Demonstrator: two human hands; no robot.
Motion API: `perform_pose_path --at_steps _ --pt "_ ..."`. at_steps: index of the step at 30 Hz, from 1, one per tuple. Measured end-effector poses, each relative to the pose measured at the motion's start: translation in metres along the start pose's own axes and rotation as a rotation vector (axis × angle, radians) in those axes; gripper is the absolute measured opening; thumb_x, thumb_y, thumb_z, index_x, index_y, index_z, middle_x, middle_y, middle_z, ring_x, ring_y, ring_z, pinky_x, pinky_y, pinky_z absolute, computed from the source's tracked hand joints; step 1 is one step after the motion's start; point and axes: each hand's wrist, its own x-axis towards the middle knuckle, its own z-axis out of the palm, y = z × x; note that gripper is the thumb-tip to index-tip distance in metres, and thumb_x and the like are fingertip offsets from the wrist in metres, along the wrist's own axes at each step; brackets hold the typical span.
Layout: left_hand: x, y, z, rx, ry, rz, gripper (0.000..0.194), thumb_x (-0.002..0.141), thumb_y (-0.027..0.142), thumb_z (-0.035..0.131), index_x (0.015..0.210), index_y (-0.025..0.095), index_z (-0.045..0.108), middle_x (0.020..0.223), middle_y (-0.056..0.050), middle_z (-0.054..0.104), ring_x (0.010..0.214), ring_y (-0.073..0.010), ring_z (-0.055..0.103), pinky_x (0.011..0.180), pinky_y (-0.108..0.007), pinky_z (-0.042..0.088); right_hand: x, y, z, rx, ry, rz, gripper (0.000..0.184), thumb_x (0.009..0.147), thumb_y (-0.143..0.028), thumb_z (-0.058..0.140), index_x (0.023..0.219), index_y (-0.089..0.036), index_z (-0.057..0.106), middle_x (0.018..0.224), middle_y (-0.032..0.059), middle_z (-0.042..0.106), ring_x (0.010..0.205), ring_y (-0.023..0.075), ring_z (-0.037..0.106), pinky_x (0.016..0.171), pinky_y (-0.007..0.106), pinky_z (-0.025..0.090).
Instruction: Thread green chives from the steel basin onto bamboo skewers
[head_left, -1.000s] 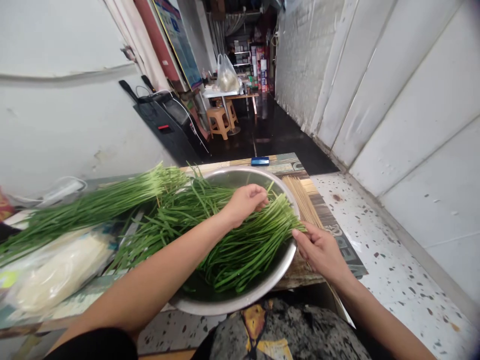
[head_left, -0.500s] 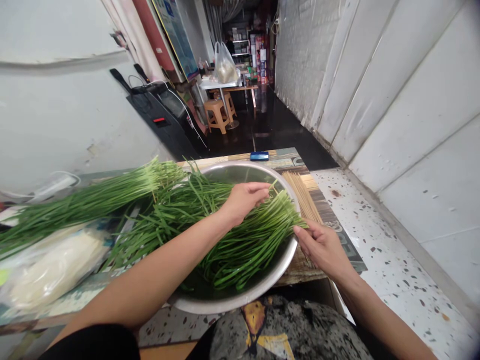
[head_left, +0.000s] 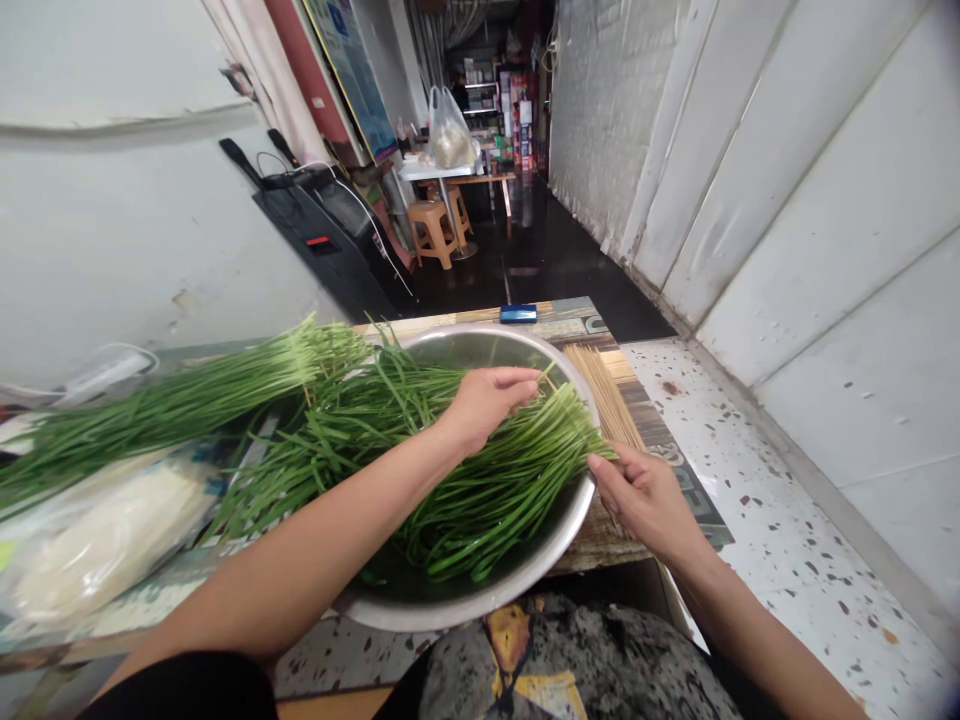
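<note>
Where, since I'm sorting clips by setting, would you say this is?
Probably a small eatery or food shop: a large metal bowl full of long green stalks, a bundle of thin sticks, and plastic stools under a table farther back.

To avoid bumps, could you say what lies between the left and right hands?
Pale ends of green stalks, over a silver metal bowl; head view.
</note>
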Motion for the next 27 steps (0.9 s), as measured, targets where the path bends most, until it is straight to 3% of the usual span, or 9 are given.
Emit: perform_pose_path --at_steps 10,21,27 --pt "0.0019 -0.0018 -0.0008 -0.006 0.006 -0.003 0.028 0.067 0.022 0.071 0.093 0.015 0.073 0.074 -0.005 0.067 0.062 -0.0100 0.052 0.058 -0.024 0.039 -0.0014 -0.0032 -0.0010 -0.027 0.000 0.005 0.037 0.084 -0.046 0.052 0.104 -0.016 0.061 0.043 -0.0082 0.033 0.039 0.0058 0.027 0.038 0.022 0.020" --pt "0.0001 0.0009 0.0004 0.029 0.023 -0.007 0.027 0.067 0.019 0.069 0.092 0.013 0.073 0.075 -0.006 0.068 0.061 -0.0095 0.052 0.058 -0.023 0.039 -0.0012 -0.0058 -0.0008 -0.029 0.010 0.001 0.030 0.082 -0.046 0.053 0.082 -0.018 0.062 0.044 -0.0070 0.035 0.041 0.0062 0.028 0.041 0.022 0.024" --pt "0.0010 -0.0008 0.0001 0.020 0.021 -0.003 0.027 0.066 0.020 0.069 0.093 0.013 0.073 0.072 -0.005 0.067 0.060 -0.0096 0.051 0.058 -0.023 0.039 -0.0017 -0.0043 -0.0011 -0.047 0.018 -0.005 0.033 0.082 -0.047 0.052 0.091 -0.017 0.064 0.042 -0.0072 0.034 0.041 0.0068 0.027 0.041 0.022 0.025"
